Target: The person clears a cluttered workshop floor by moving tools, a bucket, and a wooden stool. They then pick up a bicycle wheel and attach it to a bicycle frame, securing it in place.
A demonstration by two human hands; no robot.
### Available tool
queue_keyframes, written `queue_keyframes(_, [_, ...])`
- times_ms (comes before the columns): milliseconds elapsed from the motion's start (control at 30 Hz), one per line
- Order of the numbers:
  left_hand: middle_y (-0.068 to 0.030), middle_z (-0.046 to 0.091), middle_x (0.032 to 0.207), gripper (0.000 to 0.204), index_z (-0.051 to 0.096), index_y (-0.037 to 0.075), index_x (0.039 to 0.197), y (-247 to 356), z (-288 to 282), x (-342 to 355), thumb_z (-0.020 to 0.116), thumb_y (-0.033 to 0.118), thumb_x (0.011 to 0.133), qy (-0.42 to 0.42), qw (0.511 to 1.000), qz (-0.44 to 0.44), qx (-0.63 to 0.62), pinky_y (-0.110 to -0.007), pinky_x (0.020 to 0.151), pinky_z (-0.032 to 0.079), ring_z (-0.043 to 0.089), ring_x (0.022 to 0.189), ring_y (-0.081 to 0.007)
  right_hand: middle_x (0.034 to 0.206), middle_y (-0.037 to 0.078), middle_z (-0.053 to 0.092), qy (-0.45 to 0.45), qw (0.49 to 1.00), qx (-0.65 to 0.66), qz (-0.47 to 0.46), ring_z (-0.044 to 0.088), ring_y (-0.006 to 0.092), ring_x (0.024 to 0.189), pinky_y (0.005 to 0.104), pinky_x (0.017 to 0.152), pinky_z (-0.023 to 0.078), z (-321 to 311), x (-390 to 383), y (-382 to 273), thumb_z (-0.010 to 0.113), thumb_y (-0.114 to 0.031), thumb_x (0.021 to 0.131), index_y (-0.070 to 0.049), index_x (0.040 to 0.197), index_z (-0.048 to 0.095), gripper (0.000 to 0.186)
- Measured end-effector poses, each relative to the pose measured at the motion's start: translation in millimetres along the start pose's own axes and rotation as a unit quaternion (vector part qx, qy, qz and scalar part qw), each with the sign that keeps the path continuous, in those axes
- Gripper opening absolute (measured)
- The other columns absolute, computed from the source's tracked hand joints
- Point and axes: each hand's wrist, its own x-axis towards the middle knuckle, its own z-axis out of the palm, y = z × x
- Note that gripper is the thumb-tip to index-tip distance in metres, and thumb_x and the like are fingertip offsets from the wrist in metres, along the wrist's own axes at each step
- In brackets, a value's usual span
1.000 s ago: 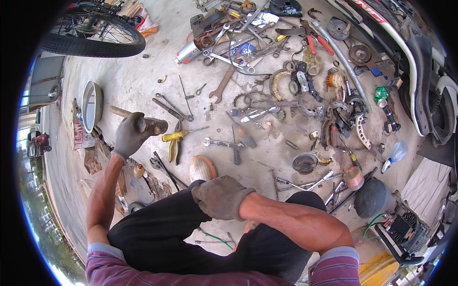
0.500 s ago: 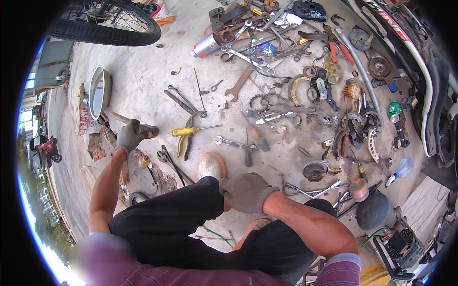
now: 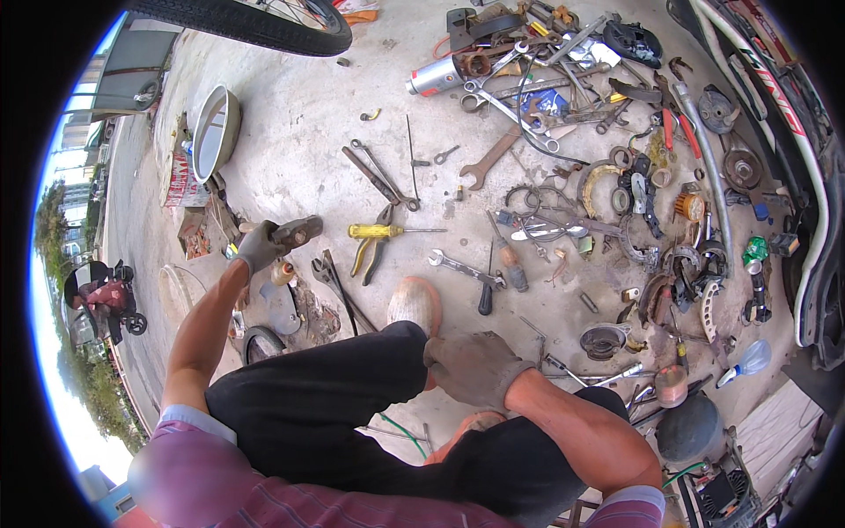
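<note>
Holding left hand (image 3: 258, 247): around hammer (image 3: 297, 232), left of yellow screwdriver (image 3: 376, 231)
Right hand (image 3: 480, 365): curled, rightward and nearer than yellow screwdriver; cannot tell contents

From the wearer's head, the left of two side-by-side fisheye cameras looks steeply down, close over the dark trousers (image 3: 326, 383) at the lower edge and out across the concrete floor (image 3: 290, 167), the road (image 3: 132, 211) bending along the left rim.
</note>
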Motion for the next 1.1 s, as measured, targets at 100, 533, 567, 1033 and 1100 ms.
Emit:
queue_keyframes(100, [-0.0221,0.074,0.108,0.060,0.068,-0.002,0.119,-5.4,3.0,-2.9,0.086,0.028,0.071,-0.019,0.999,-0.027,-0.017,-0.040,0.090,0.055,0.073,0.101,-0.0325,0.109,0.014,0.075,0.006,1.000,0.005,-0.007,0.071,0.0341,0.107,0.0491,0.095,0.053,-0.8,0.8,-0.9,0.054,-0.020,0.095,-0.010,0.115,0.069,0.026])
queue_keyframes(533, [-0.0257,0.074,0.107,0.059,0.072,0.001,0.109,-1.5,15.0,-12.2,0.073,0.055,0.084,-0.056,0.988,-0.066,0.125,-0.046,0.089,0.054,0.071,0.103,-0.0406,0.112,0.016,0.073,0.008,1.000,0.017,-0.013,0.070,0.0354,0.108,0.0482,0.096,0.052,0.2,3.5,7.0,0.056,-0.023,0.094,-0.009,0.115,0.068,0.028])
queue_keyframes(567, [-0.0256,0.074,0.105,0.058,0.071,0.001,0.108,6.1,6.9,-10.4,0.072,0.055,0.085,-0.033,0.987,-0.062,0.142,-0.046,0.088,0.055,0.071,0.102,-0.0402,0.112,0.017,0.073,0.013,1.000,0.016,-0.014,0.070,0.0354,0.108,0.0482,0.096,0.052,0.7,3.6,8.7,0.056,-0.023,0.094,-0.009,0.115,0.068,0.028])
queue_keyframes(1033, [-0.0252,0.075,0.096,0.065,0.068,-0.011,0.107,-0.7,42.0,54.0,0.070,0.051,0.088,0.102,0.961,-0.184,-0.182,-0.041,0.078,0.056,0.074,0.089,-0.0344,0.109,0.016,0.074,0.058,0.998,0.031,-0.002,0.070,0.0353,0.106,0.0482,0.094,0.053,-3.6,-5.2,21.9,0.055,-0.023,0.094,-0.009,0.112,0.069,0.026])
queue_keyframes(1100, [-0.0126,0.074,0.083,0.054,0.070,-0.008,0.106,-6.2,68.5,47.7,0.073,0.043,0.089,0.054,0.942,-0.170,-0.285,-0.033,0.062,0.052,0.071,0.074,-0.0181,0.109,0.016,0.074,0.071,0.997,0.043,0.013,0.070,0.0354,0.105,0.0480,0.093,0.053,-4.2,-7.8,22.8,0.055,-0.023,0.095,-0.009,0.111,0.069,0.026])
